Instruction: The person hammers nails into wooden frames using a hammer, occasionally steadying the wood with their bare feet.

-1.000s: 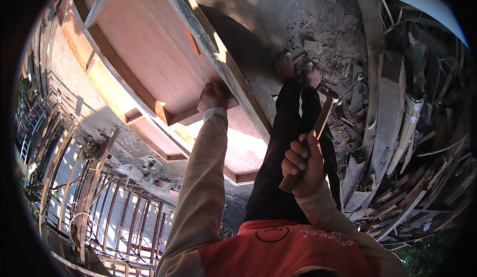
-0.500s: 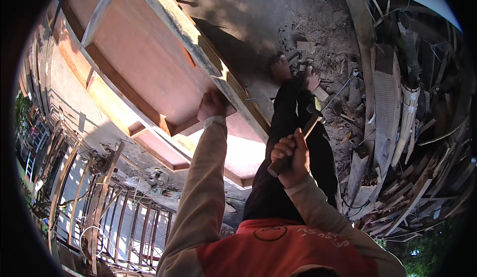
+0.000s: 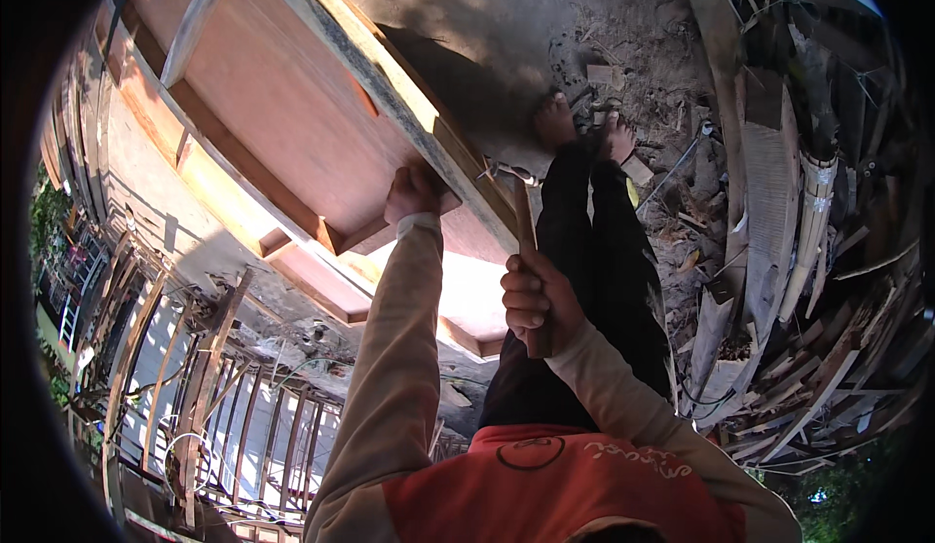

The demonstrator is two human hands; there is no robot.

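Observation:
My right hand (image 3: 538,301) is wrapped round the wooden handle of a hammer (image 3: 524,217). The hammer's head is up against the outer side of a long wooden frame (image 3: 399,105), at the spot where a nail stuck out earlier. My left hand (image 3: 411,195) is closed on a short wooden crosspiece (image 3: 375,238) inside that frame, against its inner face. Its fingertips are partly hidden. Behind the frame's bars lies a flat reddish-brown panel (image 3: 282,105), brightly sunlit near its lower end.
Heaped scrap wood (image 3: 808,348) fills the right side. My bare feet (image 3: 557,122) stand on dirt strewn with chips. At the lower left is a slatted wooden structure (image 3: 219,416). A curved brace (image 3: 200,22) crosses the panel's upper part.
The hammer has swung left and up from beside my leg, and its head is now at the nail on the frame's side. My left hand has stayed at the crosspiece.

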